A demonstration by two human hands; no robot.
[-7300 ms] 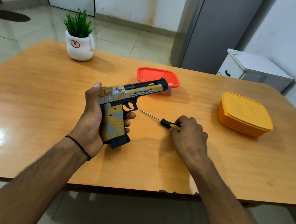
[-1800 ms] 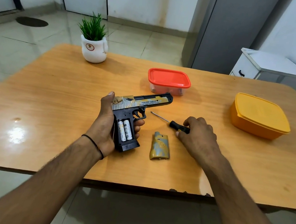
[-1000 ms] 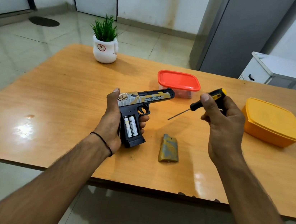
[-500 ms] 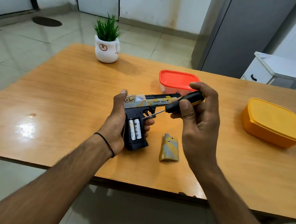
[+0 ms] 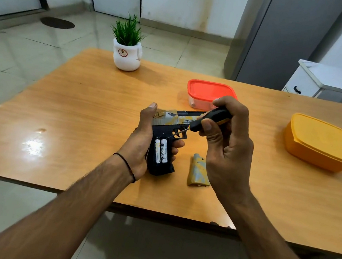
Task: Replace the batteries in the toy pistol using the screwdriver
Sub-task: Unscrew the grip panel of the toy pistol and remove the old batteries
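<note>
Wooden table [image 5: 82, 104]: cover [image 5: 198, 172] lies off, batteries [image 5: 160, 150] exposed. Screwdriver [image 5: 208, 120], lifted a second ago, is now pinched in the right hand [image 5: 226, 149], tip at the batteries; pistol [image 5: 170, 129] gripped by the left hand [image 5: 142, 138]. Prying out judged next.

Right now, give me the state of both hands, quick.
Left hand: closed around the toy pistol, battery bay exposed.
Right hand: closed on the screwdriver.

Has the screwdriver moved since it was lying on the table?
Yes. The screwdriver has left the table; the right hand holds it raised, nearer the toy pistol, tip pointing at the top of the batteries.
</note>
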